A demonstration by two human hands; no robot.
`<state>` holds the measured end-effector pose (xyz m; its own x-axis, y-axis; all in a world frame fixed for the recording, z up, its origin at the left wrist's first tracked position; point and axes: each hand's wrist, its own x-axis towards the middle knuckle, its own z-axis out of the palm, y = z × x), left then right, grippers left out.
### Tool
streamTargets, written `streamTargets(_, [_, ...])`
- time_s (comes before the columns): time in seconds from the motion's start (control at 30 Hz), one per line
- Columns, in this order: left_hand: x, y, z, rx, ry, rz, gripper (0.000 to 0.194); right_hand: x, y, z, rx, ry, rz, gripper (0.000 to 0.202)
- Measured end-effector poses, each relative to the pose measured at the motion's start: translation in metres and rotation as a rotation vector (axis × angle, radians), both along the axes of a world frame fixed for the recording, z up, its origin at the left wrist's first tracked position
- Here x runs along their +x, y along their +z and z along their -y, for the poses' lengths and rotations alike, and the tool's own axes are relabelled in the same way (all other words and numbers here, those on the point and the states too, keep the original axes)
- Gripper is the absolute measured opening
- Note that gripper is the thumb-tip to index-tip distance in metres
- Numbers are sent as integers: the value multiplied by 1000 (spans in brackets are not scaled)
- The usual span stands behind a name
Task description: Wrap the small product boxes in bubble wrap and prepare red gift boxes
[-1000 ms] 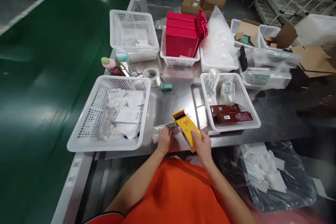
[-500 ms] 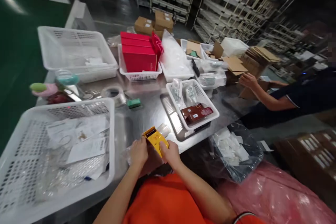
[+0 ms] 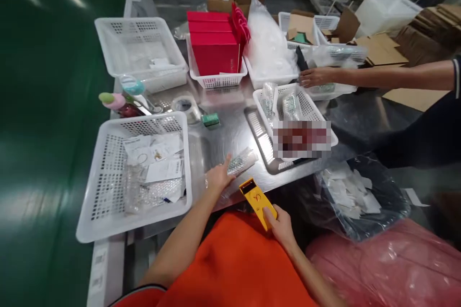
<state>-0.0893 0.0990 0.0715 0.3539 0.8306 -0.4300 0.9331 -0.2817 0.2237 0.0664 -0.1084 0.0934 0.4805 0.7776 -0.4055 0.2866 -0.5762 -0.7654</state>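
Note:
My right hand [image 3: 283, 228] grips a flat yellow hand tool [image 3: 257, 201] with a dark slot at its far end and red marks on its face. It is held tilted in front of the orange shirt, just off the table edge. My left hand [image 3: 218, 177] is on the near end of a clear bubble-wrapped packet [image 3: 242, 160], fingers curled over it and partly hidden. That packet lies on the metal table [image 3: 226, 129] near its front edge; what it contains I cannot make out.
Left stands a white basket [image 3: 97, 177] with papers and bubble wrap. Another white basket [image 3: 333, 140] on the right has wrapped items and a blurred-out area. A tape roll [image 3: 186, 108] and small green box [image 3: 211, 120] lie behind. A co-worker's hand [image 3: 317, 76] reaches in from the right.
My left hand has left the yellow tool and moved onto the bubble-wrapped packet. My right hand keeps the tool, now nearer my body. The co-worker's arm has come over the table; the view has shifted.

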Motion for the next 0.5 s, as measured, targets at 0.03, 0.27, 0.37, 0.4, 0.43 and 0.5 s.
streamTargets(0.03, [0,0,-1,-4,-8,-6,79,-1,-3,0,-18,-2,-2,47])
streamTargets(0.27, [2,3,-22,-85,-124,-46,64,-14,-17,-50,-136,14,8,43])
streamTargets(0.37, [4,3,-28,-89,-199,-59,55,-13,-11,-69,-179,10,48,43])
streamTargets(0.4, [5,2,-29,-85,-211,-64,55,-11,-8,-74,-197,5,65,41])
streamTargets(0.43, [6,1,-30,-83,-216,-69,54,-9,-4,-79,-217,-3,84,39])
streamTargets(0.5, [6,-2,-31,-93,-222,-79,51,-4,4,-90,-258,-23,117,35])
